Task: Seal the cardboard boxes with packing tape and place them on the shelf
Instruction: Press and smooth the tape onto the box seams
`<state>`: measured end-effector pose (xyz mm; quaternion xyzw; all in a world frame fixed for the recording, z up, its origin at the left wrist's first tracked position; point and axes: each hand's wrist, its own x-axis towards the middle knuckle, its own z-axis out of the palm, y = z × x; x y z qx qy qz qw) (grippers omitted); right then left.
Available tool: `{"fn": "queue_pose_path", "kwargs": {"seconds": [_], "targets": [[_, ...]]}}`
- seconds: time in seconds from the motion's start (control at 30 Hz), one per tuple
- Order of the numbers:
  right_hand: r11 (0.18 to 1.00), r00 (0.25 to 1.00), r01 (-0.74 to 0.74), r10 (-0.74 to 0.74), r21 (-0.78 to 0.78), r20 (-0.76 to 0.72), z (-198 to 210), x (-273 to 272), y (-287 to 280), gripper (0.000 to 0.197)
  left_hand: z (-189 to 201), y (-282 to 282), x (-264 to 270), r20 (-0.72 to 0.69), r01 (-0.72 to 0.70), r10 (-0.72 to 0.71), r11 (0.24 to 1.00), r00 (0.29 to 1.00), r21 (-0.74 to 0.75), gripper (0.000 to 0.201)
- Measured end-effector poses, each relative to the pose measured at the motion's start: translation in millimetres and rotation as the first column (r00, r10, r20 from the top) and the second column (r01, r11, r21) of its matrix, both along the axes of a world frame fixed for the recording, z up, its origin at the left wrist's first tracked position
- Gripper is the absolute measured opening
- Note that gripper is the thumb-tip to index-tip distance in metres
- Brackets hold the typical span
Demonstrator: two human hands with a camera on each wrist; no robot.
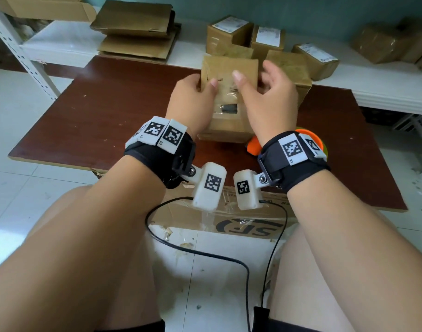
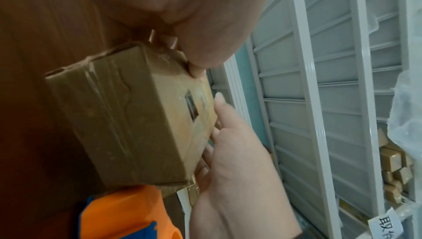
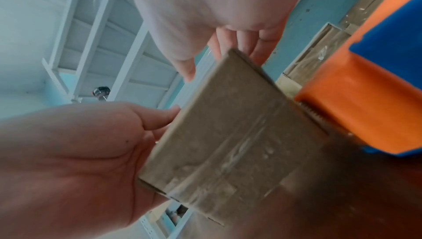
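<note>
- Cardboard box, brown and wrapped in clear tape, is standing on the dark red-brown table, between both hands
- left hand is gripping the box's left side, thumb curling onto its top face and fingers wrapping behind
- right hand is reaching round the right side with its thumb lying on the top face; fingers are loosely bent, and I cannot tell whether they are touching the far side
- orange and blue tape dispenser is lying on the table just beside the box, partly hidden under the right wrist
- more taped boxes are sitting on the white shelf behind the table, near flattened cardboard
</note>
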<state>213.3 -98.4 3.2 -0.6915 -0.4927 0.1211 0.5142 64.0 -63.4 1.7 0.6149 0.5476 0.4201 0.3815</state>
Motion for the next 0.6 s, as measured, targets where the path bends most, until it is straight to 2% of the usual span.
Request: {"fn": "queue_pose_path", "kwargs": {"seconds": [0.03, 0.07, 0.13, 0.2, 0.23, 0.33, 0.43, 0.5, 0.6], "targets": [[1.0, 0.999, -0.013, 0.014, 0.019, -0.041, 1.7, -0.4, -3.0, 0.09, -0.5, -2.3, -3.5, 0.032, 0.006, -0.008, 0.999, 0.999, 0.046, 0.032], [0.998, 0.998, -0.037, 0.039, 0.045, -0.058, 2.2, -0.7, -6.1, 0.092, -0.3, -5.0, -6.8, 0.034, 0.015, -0.018, 0.996, 0.999, 0.088, 0.031], [0.992, 0.994, -0.1, 0.104, 0.079, -0.046, -1.2, -0.8, -9.4, 0.072, -0.3, -9.2, -12.1, -0.01, 0.039, -0.038, 0.99, 0.999, 0.135, 0.031], [0.987, 0.984, -0.138, 0.146, 0.078, -0.1, -3.1, -2.1, -11.6, 0.056, 0.0, -11.3, -14.5, -0.043, 0.06, -0.055, 0.989, 0.998, 0.136, 0.027], [0.987, 0.978, -0.147, 0.155, 0.072, -0.139, -3.4, -2.8, -11.4, 0.054, -0.4, -11.5, -14.6, -0.044, 0.063, -0.057, 0.989, 0.997, 0.135, 0.026], [0.992, 0.98, -0.103, 0.113, 0.067, -0.163, 1.1, -2.9, -8.5, 0.065, 0.0, -9.3, -13.7, -0.041, 0.05, -0.045, 0.988, 0.998, 0.144, 0.027], [0.996, 0.992, -0.058, 0.066, 0.075, -0.105, 9.0, -1.4, -5.4, 0.046, 1.7, -6.0, -14.0, -0.016, 0.009, -0.007, 0.988, 1.0, 0.152, 0.033], [0.993, 0.988, -0.108, 0.114, 0.056, -0.102, 14.5, -3.8, -7.0, 0.057, 2.3, -4.6, -13.5, 0.027, 0.001, -0.006, 0.988, 1.0, 0.153, 0.037], [0.987, 0.987, -0.161, 0.161, 0.019, -0.006, 12.6, -7.2, -9.6, 0.096, 3.2, -7.9, -11.3, 0.062, 0.013, -0.023, 0.989, 0.998, 0.15, 0.032]]}}
